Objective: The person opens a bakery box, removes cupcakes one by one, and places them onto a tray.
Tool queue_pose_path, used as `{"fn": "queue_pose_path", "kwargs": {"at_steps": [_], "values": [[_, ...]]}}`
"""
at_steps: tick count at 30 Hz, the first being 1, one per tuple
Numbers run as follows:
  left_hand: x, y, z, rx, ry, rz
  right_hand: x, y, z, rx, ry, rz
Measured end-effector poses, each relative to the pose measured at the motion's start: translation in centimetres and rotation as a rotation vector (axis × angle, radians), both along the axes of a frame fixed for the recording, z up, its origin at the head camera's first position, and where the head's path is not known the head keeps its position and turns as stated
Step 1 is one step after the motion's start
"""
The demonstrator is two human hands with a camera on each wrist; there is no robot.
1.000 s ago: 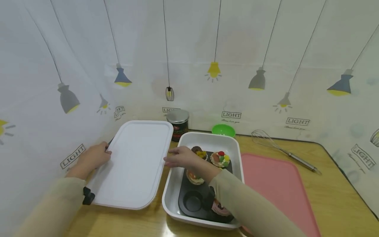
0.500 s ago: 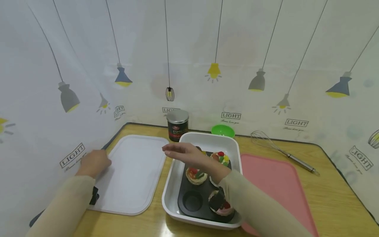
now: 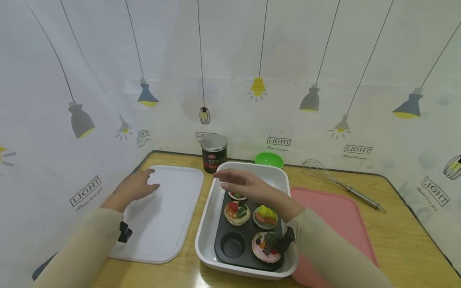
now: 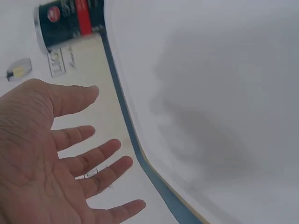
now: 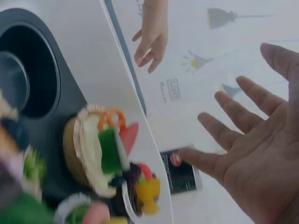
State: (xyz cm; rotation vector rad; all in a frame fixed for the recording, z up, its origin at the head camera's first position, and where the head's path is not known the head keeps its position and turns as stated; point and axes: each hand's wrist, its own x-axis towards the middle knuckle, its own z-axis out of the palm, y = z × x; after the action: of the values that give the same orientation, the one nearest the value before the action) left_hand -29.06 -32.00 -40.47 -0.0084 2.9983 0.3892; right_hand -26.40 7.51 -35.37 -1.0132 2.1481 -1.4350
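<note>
A white rectangular lid or cutting board (image 3: 162,216) lies flat on the left of the table. Over its left part hovers my left hand (image 3: 135,187), fingers apart, holding nothing; the left wrist view shows its spread fingers (image 4: 105,154). To the right stands a deep white tray (image 3: 207,240) with a dark muffin tin (image 3: 248,236) inside. Toy-like fruit tarts (image 3: 237,213) fill several cups, and one front cup (image 3: 233,245) is bare. My right hand (image 3: 252,188) is above the tray's far half, fingers extended, holding nothing, hiding some tarts.
Behind the tray are a dark espresso tin (image 3: 214,154) with a silver lid and a green bowl (image 3: 269,160). A pink board (image 3: 331,224) lies right of the tray, partly under my right arm. Farther right rests a whisk (image 3: 342,185). Patterned sheeting (image 3: 234,92) encloses the table.
The white board, raised between both hands a second ago, went down flat on the table. My left hand has let go and opened. My right hand has moved right, over the tray.
</note>
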Motion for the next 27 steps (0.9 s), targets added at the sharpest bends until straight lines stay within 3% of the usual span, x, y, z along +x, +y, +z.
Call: {"fn": "queue_pose_path", "kwargs": {"at_steps": [5, 9, 17, 27], "values": [[-0.6, 3.2, 0.5, 0.066, 0.058, -0.159, 0.4, 3.1, -0.5, -0.034, -0.001, 0.008], [-1.0, 5.5, 0.8, 0.128, 0.070, -0.231, 0.8, 5.1, -1.0, -0.056, 0.008, 0.047], [-1.7, 8.8, 1.1, 0.182, 0.090, -0.277, 2.4, 8.5, -1.7, -0.010, -0.028, 0.014], [-2.6, 11.8, 0.0, 0.321, 0.066, -0.330, 4.1, 11.6, -2.9, -0.015, -0.091, -0.028]]}}
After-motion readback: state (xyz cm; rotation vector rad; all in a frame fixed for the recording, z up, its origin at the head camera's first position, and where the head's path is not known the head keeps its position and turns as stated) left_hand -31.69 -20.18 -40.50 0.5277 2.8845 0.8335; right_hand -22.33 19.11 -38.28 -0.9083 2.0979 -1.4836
